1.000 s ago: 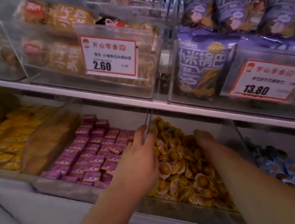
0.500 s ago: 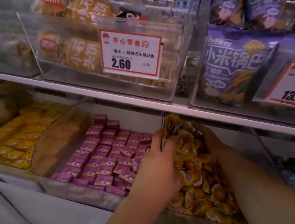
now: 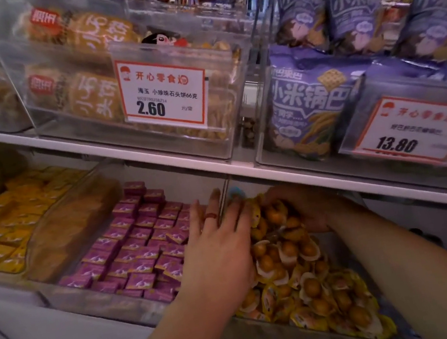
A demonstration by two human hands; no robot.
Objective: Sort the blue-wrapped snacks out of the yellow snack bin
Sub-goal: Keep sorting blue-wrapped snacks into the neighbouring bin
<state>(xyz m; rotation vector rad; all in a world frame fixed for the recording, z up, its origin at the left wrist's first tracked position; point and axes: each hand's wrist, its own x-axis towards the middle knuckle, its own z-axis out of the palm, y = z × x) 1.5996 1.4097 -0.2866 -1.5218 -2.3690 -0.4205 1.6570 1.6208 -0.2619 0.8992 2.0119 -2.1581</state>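
**Two hands deep in the yellow snack bin**

Nearest, the clear bin (image 3: 296, 331) holds a heap of yellow snacks (image 3: 308, 279), too many to count. The left hand (image 3: 217, 247) lies on the heap, fingers straight and spread. The right hand (image 3: 308, 205) curls into the pile; whether it holds anything cannot be told. One blue-wrapped snack (image 3: 234, 192) peeks out behind the left fingertips. Above hang two price tags.

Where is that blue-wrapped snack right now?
A bit of blue peeks out at the back of the yellow snack bin, between the left hand and right hand.
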